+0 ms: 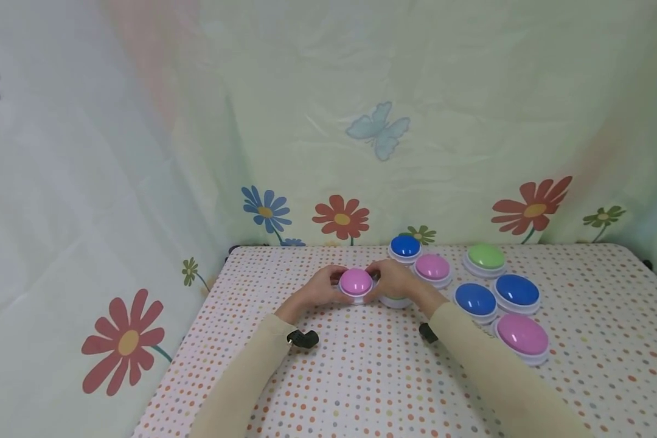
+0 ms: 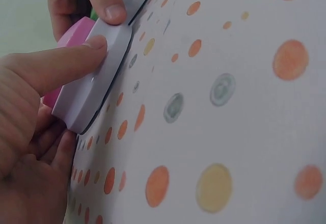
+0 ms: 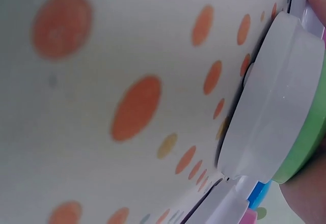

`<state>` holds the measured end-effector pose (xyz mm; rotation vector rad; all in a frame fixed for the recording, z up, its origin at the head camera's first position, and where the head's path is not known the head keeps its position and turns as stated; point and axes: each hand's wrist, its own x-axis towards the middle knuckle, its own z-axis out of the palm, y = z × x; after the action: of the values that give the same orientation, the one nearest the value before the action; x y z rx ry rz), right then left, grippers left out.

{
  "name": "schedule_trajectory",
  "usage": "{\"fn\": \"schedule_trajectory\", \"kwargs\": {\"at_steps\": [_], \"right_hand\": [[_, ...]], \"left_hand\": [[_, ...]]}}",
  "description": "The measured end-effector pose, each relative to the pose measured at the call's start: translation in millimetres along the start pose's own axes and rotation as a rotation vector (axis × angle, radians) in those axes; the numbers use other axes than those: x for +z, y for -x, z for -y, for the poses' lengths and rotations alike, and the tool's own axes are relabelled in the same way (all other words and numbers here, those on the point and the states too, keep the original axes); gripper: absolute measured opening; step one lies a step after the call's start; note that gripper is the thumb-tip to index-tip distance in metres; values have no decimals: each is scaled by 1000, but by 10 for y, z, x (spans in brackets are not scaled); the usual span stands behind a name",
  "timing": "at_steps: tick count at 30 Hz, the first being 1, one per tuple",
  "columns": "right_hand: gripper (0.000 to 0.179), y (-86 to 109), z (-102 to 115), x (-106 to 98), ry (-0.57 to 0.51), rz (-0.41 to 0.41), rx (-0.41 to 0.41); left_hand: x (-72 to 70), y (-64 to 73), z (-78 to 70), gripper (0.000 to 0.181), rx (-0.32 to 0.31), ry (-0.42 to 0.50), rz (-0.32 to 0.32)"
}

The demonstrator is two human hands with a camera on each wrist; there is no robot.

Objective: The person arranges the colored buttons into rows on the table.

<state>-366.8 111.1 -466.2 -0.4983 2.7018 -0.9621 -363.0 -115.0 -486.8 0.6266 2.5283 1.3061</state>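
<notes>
A pink dome push button [image 1: 356, 281] on a white base sits in front of me, between my two hands. My left hand [image 1: 322, 288] grips its left side, the thumb [image 2: 84, 61] along the white base and the fingers round the far side. From the right, my right hand [image 1: 398, 278] holds the same button, with its thumb [image 2: 111, 11] on the base. Beneath the right palm is a green push button [image 3: 270, 102], mostly hidden in the head view. Its white base stands close beside the pink one.
Right of my hands stand several more push buttons: a back blue one [image 1: 405, 246], a pink one [image 1: 432, 267], a green one [image 1: 485, 257], two blue ones [image 1: 475, 299] and a front pink one [image 1: 522, 334]. A dotted cloth [image 1: 361, 377] covers the table; a flowered curtain [image 1: 306, 152] hangs behind.
</notes>
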Motion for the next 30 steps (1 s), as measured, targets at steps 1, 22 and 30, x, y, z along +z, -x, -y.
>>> {"fn": "schedule_trajectory", "kwargs": {"at_steps": [1, 22, 30], "right_hand": [[73, -3, -2, -2, 1, 2, -2], [74, 35, 32, 29, -10, 3, 35], [82, 91, 120, -97, 48, 27, -16]], "left_hand": [[0, 0, 1, 77, 0, -2, -3], [28, 21, 63, 78, 1, 1, -24], [-26, 13, 7, 93, -16, -2, 47]]}}
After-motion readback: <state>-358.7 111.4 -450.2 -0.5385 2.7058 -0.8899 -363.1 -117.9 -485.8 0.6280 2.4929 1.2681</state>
